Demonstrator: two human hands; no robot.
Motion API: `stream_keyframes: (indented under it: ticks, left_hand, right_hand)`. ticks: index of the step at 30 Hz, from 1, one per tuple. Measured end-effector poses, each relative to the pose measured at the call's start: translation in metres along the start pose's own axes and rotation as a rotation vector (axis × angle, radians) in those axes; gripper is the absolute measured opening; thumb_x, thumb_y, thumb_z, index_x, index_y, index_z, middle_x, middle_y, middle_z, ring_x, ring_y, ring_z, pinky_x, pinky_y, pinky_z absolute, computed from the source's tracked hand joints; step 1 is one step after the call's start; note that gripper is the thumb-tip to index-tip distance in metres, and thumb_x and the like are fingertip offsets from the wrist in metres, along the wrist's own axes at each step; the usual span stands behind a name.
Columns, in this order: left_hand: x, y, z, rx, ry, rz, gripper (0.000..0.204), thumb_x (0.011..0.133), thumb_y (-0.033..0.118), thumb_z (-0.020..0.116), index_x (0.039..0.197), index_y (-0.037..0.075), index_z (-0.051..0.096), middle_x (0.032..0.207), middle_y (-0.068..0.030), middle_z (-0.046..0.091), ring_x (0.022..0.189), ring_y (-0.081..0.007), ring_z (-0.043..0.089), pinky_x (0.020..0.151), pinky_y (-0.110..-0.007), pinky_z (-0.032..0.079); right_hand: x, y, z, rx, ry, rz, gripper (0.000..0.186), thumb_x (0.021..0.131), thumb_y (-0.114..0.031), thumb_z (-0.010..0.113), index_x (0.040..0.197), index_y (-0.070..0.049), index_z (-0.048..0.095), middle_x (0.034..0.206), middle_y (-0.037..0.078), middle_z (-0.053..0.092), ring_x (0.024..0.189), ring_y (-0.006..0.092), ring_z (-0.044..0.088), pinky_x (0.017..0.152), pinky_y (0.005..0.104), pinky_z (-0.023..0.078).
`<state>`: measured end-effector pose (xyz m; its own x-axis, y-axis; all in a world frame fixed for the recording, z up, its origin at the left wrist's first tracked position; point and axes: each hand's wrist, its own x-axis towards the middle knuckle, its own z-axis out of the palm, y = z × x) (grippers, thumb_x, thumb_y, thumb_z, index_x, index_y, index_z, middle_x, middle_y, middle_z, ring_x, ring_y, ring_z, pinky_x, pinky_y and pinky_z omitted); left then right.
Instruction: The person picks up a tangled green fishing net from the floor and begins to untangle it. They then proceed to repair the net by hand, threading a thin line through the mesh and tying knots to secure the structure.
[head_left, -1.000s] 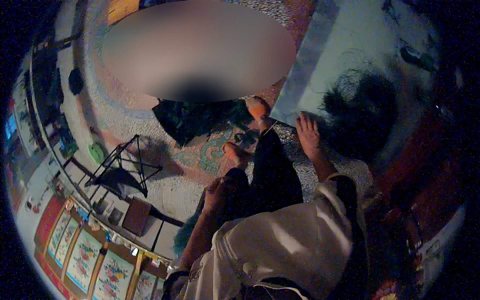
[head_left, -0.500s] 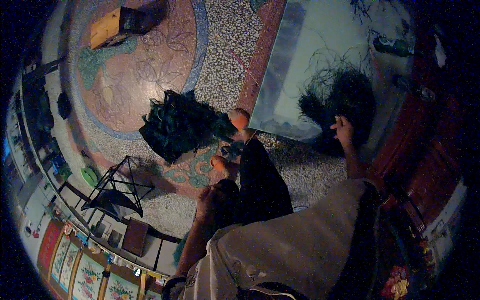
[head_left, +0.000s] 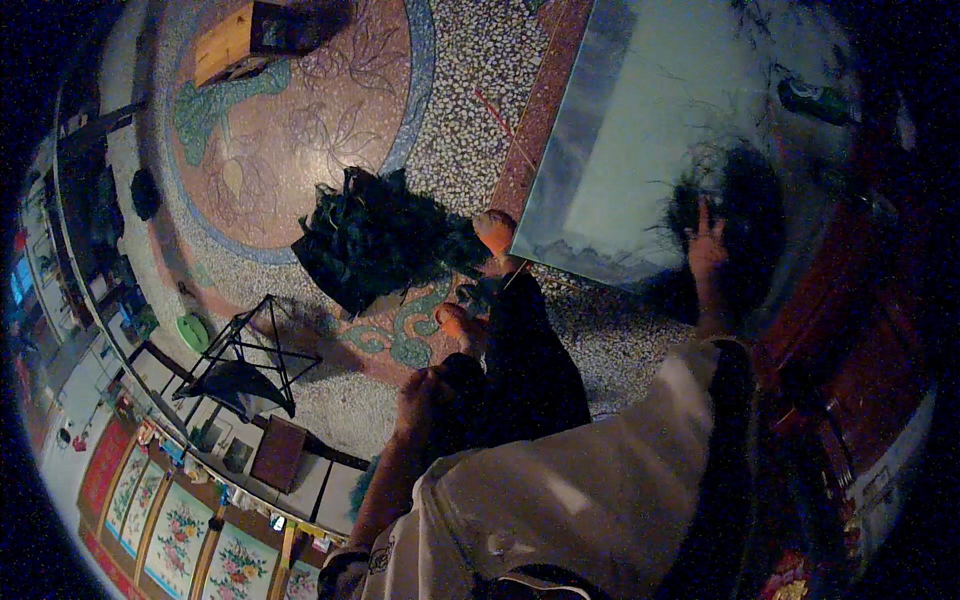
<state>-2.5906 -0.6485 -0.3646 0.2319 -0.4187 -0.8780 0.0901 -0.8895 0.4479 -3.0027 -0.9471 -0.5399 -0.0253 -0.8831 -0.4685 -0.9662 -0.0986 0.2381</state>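
Note:
A tangled clump of dark, hair-like strands [head_left: 735, 205] lies on the pale glass tabletop [head_left: 640, 130] at my right. My right hand [head_left: 708, 250] rests on its near-left side, fingers stretched and spread, gripping nothing. Loose wisps stick out around the clump's edge. Down at my knee, over the dark trousers, my left hand [head_left: 418, 392] looks curled closed. Whatever may be inside its fingers is hidden. A heap of dark, strip-like material [head_left: 385, 240] sits on the floor by my bare feet [head_left: 493, 230].
A green bottle [head_left: 815, 100] lies at the tabletop's far right. Beyond the floor heap stands a wooden box [head_left: 240, 45]. To my left are a black folding frame [head_left: 255, 360] and a green object [head_left: 191, 333]. Dark red wooden furniture [head_left: 840, 320] borders my right side.
My right hand has moved forward onto the clump, and its fingers have gone from bent to spread. The long loose strands now lie closer in. My left hand stays at the knee.

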Motion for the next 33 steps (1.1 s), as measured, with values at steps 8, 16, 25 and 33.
stream_keyframes:
  ticks: [8,16,25,33]
  left_hand:
    - [0.005,0.000,0.007,0.043,-0.074,0.052,0.022,0.086,0.023,0.043,0.093,0.004,0.052,0.077,-0.0013,0.052,0.065,-0.0088,0.047,0.058,-0.022,0.041]
    - [0.020,-0.037,0.002,0.224,-0.064,0.473,0.021,0.086,0.020,0.045,0.097,0.003,0.052,0.074,0.0009,0.051,0.064,-0.0071,0.046,0.056,-0.020,0.040]
    - [-0.026,-0.001,-0.030,-0.595,0.018,-0.074,0.021,0.087,0.021,0.045,0.094,0.004,0.055,0.070,0.0010,0.051,0.062,-0.0070,0.047,0.059,-0.021,0.041]
    - [-0.088,-0.042,-0.092,-0.597,0.152,0.336,0.018,0.086,0.018,0.048,0.091,0.004,0.057,0.071,0.0000,0.054,0.060,-0.0073,0.050,0.058,-0.022,0.043]
  right_hand:
    - [0.006,0.030,-0.029,0.049,-0.134,0.105,0.055,0.077,-0.032,0.052,0.123,-0.008,0.034,0.118,0.022,0.043,0.110,0.0366,0.039,0.088,0.0427,0.036]
    - [-0.095,-0.022,-0.021,0.194,0.168,0.047,0.052,0.073,-0.031,0.059,0.113,0.000,0.046,0.111,0.024,0.047,0.102,0.0362,0.045,0.086,0.0404,0.038]
    - [-0.218,-0.168,-0.046,0.978,-0.100,-0.329,0.037,0.079,-0.014,0.056,0.113,-0.003,0.044,0.103,0.009,0.054,0.088,0.0182,0.052,0.075,0.0298,0.042]
    - [-0.361,-0.363,-0.191,1.172,-0.785,-0.910,0.022,0.083,-0.012,0.051,0.102,-0.002,0.051,0.089,0.007,0.058,0.078,0.0134,0.054,0.065,0.0245,0.045]
